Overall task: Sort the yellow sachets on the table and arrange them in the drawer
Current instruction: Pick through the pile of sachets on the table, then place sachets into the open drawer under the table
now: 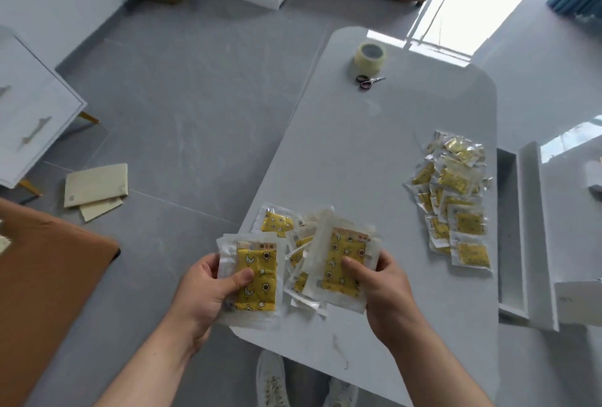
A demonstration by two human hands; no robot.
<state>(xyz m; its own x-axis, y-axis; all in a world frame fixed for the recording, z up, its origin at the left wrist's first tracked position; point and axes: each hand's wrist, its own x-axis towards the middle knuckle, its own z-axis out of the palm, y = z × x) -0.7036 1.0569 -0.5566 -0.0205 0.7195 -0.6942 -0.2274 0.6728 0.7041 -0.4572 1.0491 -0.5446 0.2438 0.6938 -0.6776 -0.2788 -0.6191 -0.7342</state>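
Now L hand (205,292) grips 1 sachet stack (259,263), R hand (387,292) 2nd stack (335,248).

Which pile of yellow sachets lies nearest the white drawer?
The scattered heap of yellow sachets at the grey table's right edge; the other sachets are at its near end.

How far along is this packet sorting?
Early on, little is done. In hand: the left hand grips one squared-up stack; the right hand grips a second stack. Left: loose sachets on the table between them, another heap farther right. The drawer shows no sachets yet.
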